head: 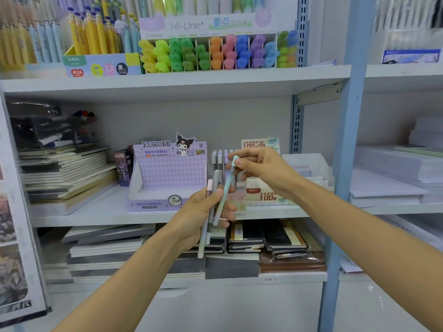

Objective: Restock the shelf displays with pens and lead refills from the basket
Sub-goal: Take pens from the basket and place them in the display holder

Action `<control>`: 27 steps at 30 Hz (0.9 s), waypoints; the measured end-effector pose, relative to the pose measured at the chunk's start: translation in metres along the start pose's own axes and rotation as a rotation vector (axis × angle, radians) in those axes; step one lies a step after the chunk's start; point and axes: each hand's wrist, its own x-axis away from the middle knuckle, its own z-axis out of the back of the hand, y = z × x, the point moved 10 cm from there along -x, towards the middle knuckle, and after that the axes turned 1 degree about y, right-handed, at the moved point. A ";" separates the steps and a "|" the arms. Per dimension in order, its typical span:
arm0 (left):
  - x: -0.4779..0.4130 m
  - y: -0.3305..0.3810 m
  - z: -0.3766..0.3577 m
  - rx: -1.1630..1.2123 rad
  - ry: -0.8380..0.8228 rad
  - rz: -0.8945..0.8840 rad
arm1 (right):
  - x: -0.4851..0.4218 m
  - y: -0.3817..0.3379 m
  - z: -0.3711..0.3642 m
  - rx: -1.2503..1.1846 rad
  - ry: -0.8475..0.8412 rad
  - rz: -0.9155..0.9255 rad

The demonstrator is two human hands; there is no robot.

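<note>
My left hand (203, 214) grips a small bunch of slim pastel pens (208, 226) in front of the middle shelf. My right hand (259, 167) pinches the top end of a teal pen (226, 188) whose lower part still lies among the bunch. Just behind the hands stands a white display box (266, 195) with red "100" print, with several grey-capped pens (219, 159) upright at its left. A purple Kuromi lead-refill display box (167, 173) sits to the left, its tray looking bare. The basket is out of view.
The middle shelf (100, 212) carries stacked notebooks (67, 173) at left and white paper stacks (393, 173) at right. Above are highlighters (215, 53) and yellow pens (93, 34). Below lie more notebooks (266, 238). A blue upright post (345, 140) stands at right.
</note>
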 end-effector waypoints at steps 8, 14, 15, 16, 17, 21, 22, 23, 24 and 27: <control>0.002 0.004 -0.012 -0.028 0.006 0.000 | 0.013 -0.005 0.015 -0.114 0.110 -0.044; 0.001 0.000 -0.001 -0.005 0.061 0.012 | 0.006 -0.026 0.055 -0.059 0.301 0.034; 0.000 0.000 0.003 -0.014 0.076 0.008 | 0.004 -0.032 0.066 -0.017 0.362 0.061; -0.002 -0.001 0.006 -0.006 0.087 0.003 | 0.002 -0.037 0.076 0.034 0.414 0.087; -0.004 -0.001 0.009 0.015 0.100 0.004 | 0.000 -0.041 0.083 0.087 0.453 0.108; -0.010 -0.007 0.014 0.150 0.121 0.055 | -0.009 -0.038 0.085 0.304 0.514 0.160; -0.012 -0.007 0.014 0.181 0.118 0.060 | -0.011 -0.034 0.081 0.344 0.506 0.165; -0.013 -0.007 0.014 0.202 0.118 0.060 | -0.014 -0.029 0.076 0.380 0.494 0.166; -0.014 -0.006 0.014 0.214 0.116 0.056 | -0.017 -0.024 0.071 0.414 0.479 0.165; -0.017 -0.003 0.013 0.199 0.097 0.014 | -0.024 -0.009 0.059 0.513 0.417 0.157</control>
